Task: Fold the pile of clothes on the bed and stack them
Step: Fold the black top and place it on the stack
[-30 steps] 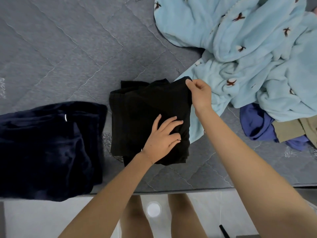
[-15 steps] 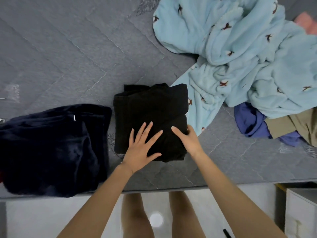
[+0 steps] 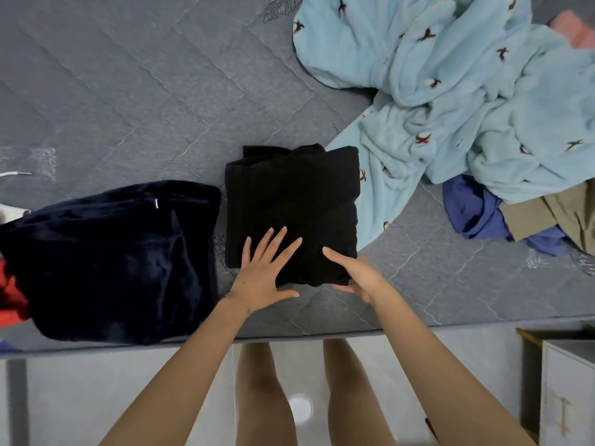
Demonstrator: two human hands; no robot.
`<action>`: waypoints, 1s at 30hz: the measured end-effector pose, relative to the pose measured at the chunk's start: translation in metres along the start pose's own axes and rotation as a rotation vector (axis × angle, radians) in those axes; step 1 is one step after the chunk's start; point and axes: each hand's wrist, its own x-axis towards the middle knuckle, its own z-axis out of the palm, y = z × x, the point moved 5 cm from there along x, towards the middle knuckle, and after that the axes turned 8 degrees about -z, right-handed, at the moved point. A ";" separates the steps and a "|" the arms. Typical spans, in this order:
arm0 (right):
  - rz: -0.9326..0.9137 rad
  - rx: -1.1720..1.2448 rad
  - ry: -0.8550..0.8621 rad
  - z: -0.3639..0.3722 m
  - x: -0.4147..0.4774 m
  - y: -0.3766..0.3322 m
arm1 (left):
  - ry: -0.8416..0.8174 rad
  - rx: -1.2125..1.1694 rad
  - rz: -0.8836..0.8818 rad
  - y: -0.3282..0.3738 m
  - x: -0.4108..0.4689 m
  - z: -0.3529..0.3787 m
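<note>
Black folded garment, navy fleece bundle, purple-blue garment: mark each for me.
Black folded garment [image 3: 289, 201]: head view, middle of its top layer.
Navy fleece bundle [image 3: 109, 262]: head view, centre of its top.
Purple-blue garment [image 3: 467, 207]: head view, its exposed left fold.

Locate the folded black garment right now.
Head view, centre, near the front edge of the bed: the black garment lies between the navy fleece on its left and the light blue fleece on its right, under the left hand and right hand.
</note>
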 end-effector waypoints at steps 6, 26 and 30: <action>0.042 0.319 -0.054 0.007 -0.008 -0.022 | 0.172 -0.014 -0.027 0.000 -0.001 -0.012; -0.458 0.101 -0.215 0.010 -0.013 -0.106 | 0.263 -0.547 -0.143 -0.066 0.028 -0.138; -0.547 -0.402 0.012 0.005 0.001 -0.131 | 0.105 -0.662 -0.157 -0.080 0.054 -0.142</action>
